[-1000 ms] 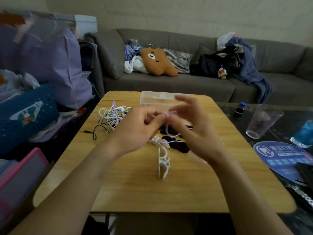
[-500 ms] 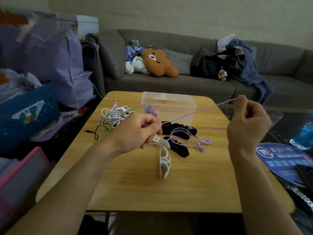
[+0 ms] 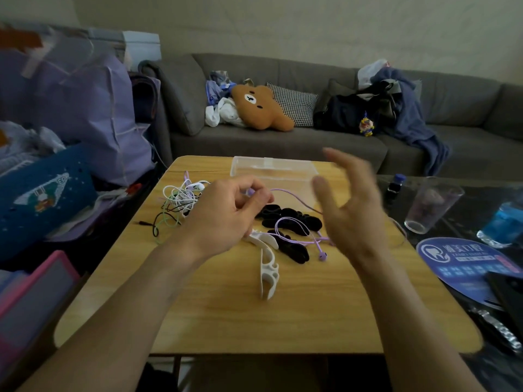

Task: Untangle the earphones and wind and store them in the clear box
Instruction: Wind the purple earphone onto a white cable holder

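My left hand (image 3: pixel 232 210) pinches one end of the purple earphone cable (image 3: pixel 294 198) above the wooden table (image 3: pixel 297 315). The cable sags to the right and runs down in loops over black winders (image 3: pixel 294 222) to purple earbuds (image 3: pixel 322 255). My right hand (image 3: pixel 353 205) hovers beside the cable with fingers spread and blurred, holding nothing. The clear box (image 3: pixel 273 171) stands at the table's far edge behind both hands. A tangle of white, green and black earphones (image 3: pixel 178 202) lies to the left of my left hand.
A white plastic winder (image 3: pixel 267 267) lies in the table's middle. To the right, on a dark glass table, stand a drinking glass (image 3: pixel 430 205), a small bottle (image 3: pixel 394 186), a blue container (image 3: pixel 506 222) and a round blue fan (image 3: pixel 464 261). A grey sofa (image 3: pixel 311 145) is behind; bags crowd the left.
My right hand has let go of the taut purple cable and come back toward the middle, fingers now spread. The cable has gone slack. My left hand still pinches its end.
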Available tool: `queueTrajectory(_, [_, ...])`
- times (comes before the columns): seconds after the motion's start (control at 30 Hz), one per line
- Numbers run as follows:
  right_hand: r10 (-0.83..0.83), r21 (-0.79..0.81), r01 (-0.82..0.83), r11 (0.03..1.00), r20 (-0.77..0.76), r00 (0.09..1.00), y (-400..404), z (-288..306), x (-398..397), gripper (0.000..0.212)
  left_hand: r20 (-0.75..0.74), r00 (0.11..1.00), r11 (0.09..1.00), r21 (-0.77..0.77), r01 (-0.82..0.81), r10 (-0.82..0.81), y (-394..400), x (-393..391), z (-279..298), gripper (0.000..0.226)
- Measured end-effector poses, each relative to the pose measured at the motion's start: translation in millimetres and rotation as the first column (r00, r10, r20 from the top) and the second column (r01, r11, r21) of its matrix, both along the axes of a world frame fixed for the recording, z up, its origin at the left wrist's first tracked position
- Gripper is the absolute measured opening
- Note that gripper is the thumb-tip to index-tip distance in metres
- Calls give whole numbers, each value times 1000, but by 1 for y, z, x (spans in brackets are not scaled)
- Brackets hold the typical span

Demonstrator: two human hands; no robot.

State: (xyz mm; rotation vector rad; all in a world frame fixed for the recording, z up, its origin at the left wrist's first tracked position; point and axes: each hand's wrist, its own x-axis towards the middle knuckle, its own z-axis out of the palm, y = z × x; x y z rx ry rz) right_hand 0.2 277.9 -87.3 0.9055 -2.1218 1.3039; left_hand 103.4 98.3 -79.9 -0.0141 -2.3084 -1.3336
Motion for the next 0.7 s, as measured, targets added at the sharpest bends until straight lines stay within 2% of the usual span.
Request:
queueTrajectory(0.07, [331,81,-345,935,146,932,-11,1,16,29,-59,998,999,31,14,-12,4,2,3,17])
queueTrajectory(0.1, [387,76,-408,910,199,900,-16,0,20,18,-84,996,999,34,1,2,4,4,4,17])
queueTrajectory(0.17, [322,-35,-321,947,164,932,-17,1,18,9,-93,995,999,21,-34,36,2,6,4,19])
queueTrajectory(0.23, [230,-262,-178,948,183,956,-9,7,8,12,-38,999,999,-13,-32,31,-3,6,3,20])
queueTrajectory(0.3, [256,-515,-100,851,242,936,1,14,-1,13,46,999,997,-73,-4,7,-8,5,0,21])
queueTrajectory(0.33, [263,-591,-58,804,266,927,5,15,-3,14,91,996,995,-104,10,-1,-9,3,-3,21])
queueTrajectory(0.43, [216,-728,108,677,337,917,14,15,-7,18,247,969,980,-196,25,25,-13,-2,-11,22])
queueTrajectory(0.5, [183,-784,210,584,379,907,23,16,-14,18,301,953,982,-186,38,21,-17,-3,-14,24])
queueTrajectory(0.57, [109,-729,281,625,438,893,32,11,-22,18,233,972,996,-76,37,-18,-17,-3,-12,25])
queueTrajectory(0.67, [-3,-528,328,783,525,851,33,-4,-32,13,60,998,990,141,-18,10,-14,-2,-5,26])
queueTrajectory(0.7, [-75,-425,350,835,541,837,31,-7,-33,18,24,1000,978,208,-24,20,-13,-2,-2,26])
